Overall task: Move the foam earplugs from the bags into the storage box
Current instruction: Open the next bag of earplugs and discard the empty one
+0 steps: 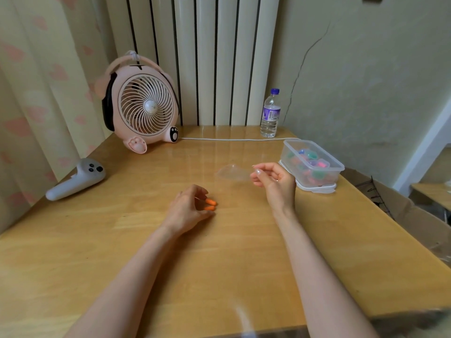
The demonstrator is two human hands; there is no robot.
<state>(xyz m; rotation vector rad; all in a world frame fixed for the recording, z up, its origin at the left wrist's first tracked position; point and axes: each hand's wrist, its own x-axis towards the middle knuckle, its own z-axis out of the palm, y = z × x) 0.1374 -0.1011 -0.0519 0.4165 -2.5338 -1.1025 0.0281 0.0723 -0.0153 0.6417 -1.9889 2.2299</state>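
The tabletop [146, 252] is showing pale wood under a glossy clear cover, and it is sitting pushed into a corner of the room. The clear box [329, 154] is standing on its lid [314, 189] at the right edge, already holding a jumble of pink, green and blue earplugs. Behind the box, against a cracked wall, a water bottle [270, 115] is standing upright. A white cable [231, 139] is running along the tabletop from beside the box towards a pink fan [146, 106], far to the box's left. A white ribbed radiator [219, 57] is rising behind both. Further left of the box, near the opposite edge, a grey controller [78, 179] is lying on its side in front of a curtain [36, 93] with pink hearts. A cardboard carton [415, 215] is sitting below the tabletop, on the box's near right.

Just left of the box, the right hand [275, 181] is hovering above the wood with its fingers curled. Its grip is pinching the edge of a clear bag [231, 173], which is trailing away from the box. Well left of the box and nearer to me, the left hand [188, 208] is resting low on the tabletop. Its grip is closing, thumb and curled fingers together, on two orange earplugs [210, 205], whose tips are poking out towards the box.
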